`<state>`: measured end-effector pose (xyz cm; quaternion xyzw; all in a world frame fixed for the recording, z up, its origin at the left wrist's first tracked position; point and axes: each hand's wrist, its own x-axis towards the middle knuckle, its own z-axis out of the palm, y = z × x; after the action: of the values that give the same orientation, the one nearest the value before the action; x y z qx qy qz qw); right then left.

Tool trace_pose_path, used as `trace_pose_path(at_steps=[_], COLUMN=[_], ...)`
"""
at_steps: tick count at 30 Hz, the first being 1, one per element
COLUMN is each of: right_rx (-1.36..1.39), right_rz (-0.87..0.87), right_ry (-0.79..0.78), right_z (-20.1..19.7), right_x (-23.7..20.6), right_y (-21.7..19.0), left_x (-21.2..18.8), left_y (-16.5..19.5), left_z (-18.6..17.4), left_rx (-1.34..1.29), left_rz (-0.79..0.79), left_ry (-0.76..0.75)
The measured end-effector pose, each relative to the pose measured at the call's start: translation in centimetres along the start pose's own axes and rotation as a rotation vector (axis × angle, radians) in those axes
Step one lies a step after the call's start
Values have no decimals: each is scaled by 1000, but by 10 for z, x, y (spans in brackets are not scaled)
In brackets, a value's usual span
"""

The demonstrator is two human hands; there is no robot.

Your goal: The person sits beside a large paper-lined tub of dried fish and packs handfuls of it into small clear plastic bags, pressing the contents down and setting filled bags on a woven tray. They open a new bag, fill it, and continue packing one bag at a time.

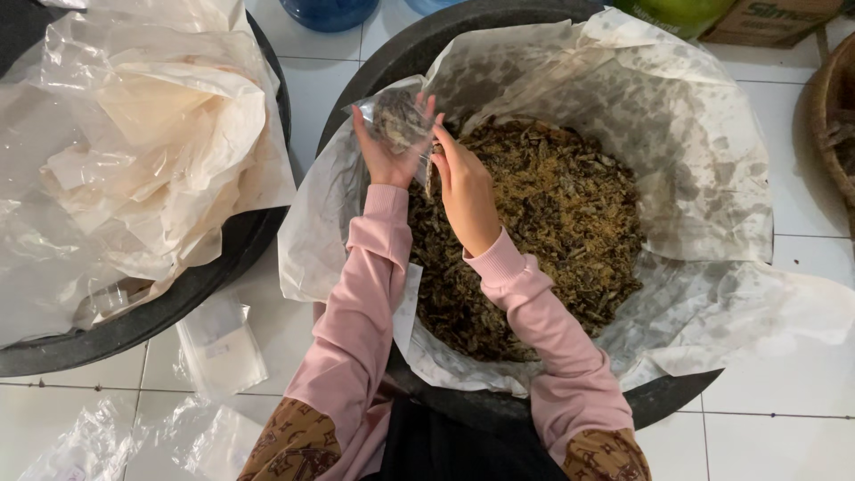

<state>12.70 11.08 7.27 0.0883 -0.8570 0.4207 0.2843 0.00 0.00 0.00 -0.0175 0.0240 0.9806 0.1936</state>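
Fingers of the left hand [388,147] wrap around a small clear plastic bag [398,118], holding it up over the near rim of the basin; the bag already carries a clump of the dark, dried mix, though it looks only partly filled. The right hand [465,191] sits just beside it, fingers drawn together near the bag's mouth; whether they pinch the bag's edge or a bit of the mix I cannot tell. Both pink sleeves [543,330] reach forward from the bottom of the view.

Below the hands lies the heap of brown and dark dried flakes and shreds [543,223], deep and wide, filling a large black basin [405,49] lined with stained white paper [677,134]; by the size of that heap, most of the mix is not yet bagged, and no filled bags show anywhere in view.

To the left stands a second black basin [223,267] piled with crumpled paper and plastic sheets [134,142]; on the white tiled floor [784,392] near it lie a few flat, empty clear bags [218,343]; a blue container [329,11] sits at the top edge, and a woven basket [833,116] at the right edge.
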Motion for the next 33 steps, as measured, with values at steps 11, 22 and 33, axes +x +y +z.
trace_pose_path(at_steps=[11,22,33], right_rx=[-129,-470,-111], right_rz=[-222,-200,-13], right_ry=[-125,194,133], right_z=[8,31,35], right_x=[-28,-23,-30], right_y=[10,17,31], left_x=[-24,-23,-20], left_y=[9,-4,-17], left_z=[7,4,-7], left_rx=[25,112,234], left_rz=[50,-64,-10], left_ry=[72,-42,55])
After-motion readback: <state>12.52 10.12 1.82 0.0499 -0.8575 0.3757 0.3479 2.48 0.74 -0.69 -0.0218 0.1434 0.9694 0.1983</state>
